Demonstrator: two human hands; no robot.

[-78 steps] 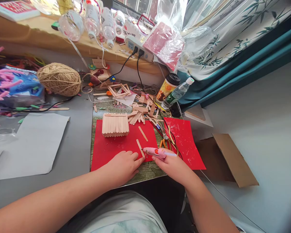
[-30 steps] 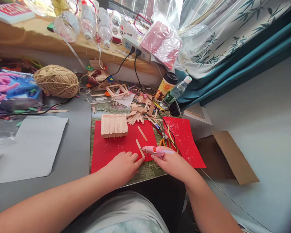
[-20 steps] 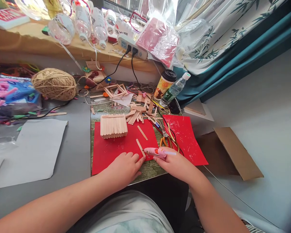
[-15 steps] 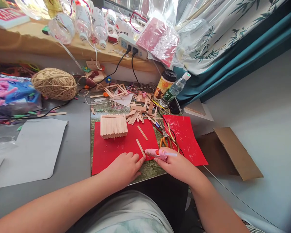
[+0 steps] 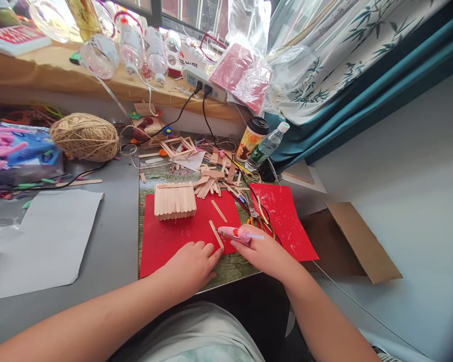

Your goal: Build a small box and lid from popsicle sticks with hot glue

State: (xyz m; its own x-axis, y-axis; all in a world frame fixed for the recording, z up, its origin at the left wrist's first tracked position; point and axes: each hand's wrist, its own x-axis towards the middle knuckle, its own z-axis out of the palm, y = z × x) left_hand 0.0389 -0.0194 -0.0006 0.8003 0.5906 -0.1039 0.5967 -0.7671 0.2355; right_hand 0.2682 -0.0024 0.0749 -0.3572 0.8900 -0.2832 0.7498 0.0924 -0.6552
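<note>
Here, right hand [image 5: 262,251] around glue gun [image 5: 234,233], left hand [image 5: 192,266] on wooden stick [image 5: 216,235], grip unclear, green label [image 5: 257,157] illegible.

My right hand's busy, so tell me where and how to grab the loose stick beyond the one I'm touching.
Probably pinch the loose stick mid-length across its long edges, from above and the left: it's slim and flat on the red sheet, with the glue gun on its near-right side.
</note>
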